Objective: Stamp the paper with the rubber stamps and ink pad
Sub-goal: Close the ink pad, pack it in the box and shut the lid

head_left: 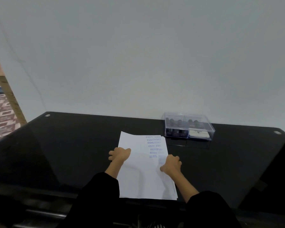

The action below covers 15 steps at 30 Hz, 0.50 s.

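Observation:
A small stack of white paper (143, 178) lies on the black glass table (69, 153) in front of me, with several blue stamped words near its far right corner. My left hand (120, 154) grips the paper's left edge. On the right edge, my right hand (171, 164) holds the paper with curled fingers, just below the stamped words. Behind the paper at the right stands a closed clear plastic box (206, 124). Inside it are several dark rubber stamps (176, 125) and a white ink pad (198, 134).
A plain white wall rises right behind the table's far edge. Metal fixing discs (47, 115) sit in the table's far corners. A tiled floor (0, 116) shows past the left edge. A dark object (270, 170) stands at the right side.

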### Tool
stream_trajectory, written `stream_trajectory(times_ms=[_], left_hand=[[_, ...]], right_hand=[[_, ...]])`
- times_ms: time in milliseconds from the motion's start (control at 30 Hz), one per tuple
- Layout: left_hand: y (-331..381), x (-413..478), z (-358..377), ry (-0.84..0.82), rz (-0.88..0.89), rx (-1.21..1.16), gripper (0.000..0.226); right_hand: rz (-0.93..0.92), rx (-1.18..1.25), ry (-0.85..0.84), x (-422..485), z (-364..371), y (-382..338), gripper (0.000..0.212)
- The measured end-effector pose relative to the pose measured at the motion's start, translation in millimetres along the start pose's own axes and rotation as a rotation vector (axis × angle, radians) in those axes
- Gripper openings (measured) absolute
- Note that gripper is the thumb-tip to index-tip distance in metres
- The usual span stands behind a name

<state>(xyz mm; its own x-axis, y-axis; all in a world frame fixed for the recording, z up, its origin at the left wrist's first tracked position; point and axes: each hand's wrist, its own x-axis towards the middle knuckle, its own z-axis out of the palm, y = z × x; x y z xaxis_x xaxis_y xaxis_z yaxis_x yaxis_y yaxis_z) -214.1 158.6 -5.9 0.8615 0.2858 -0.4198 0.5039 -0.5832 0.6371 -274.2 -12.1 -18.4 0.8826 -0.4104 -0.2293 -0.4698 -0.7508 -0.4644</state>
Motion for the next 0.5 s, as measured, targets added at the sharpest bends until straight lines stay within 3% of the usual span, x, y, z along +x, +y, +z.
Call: stream_trajectory(times_ms=[167, 333, 500], left_hand=[[-6.1, 5.9, -1.4, -0.041, 0.031, -0.071, 0.029], [-14.2, 3.4, 3.8, 0.014, 0.045, -0.058, 0.033], [-15.8, 2.4, 8.1, 0.027, 0.186, -0.256, 0.019]], right_hand=[[0.038, 0.027, -0.007, 1.5, -2.5, 0.3, 0.045], [0.068, 0.065, -0.036, 3.4, -6.5, 4.3, 0.050], [0.065, 0.122, -0.040, 6.2, -9.9, 8.8, 0.046]])
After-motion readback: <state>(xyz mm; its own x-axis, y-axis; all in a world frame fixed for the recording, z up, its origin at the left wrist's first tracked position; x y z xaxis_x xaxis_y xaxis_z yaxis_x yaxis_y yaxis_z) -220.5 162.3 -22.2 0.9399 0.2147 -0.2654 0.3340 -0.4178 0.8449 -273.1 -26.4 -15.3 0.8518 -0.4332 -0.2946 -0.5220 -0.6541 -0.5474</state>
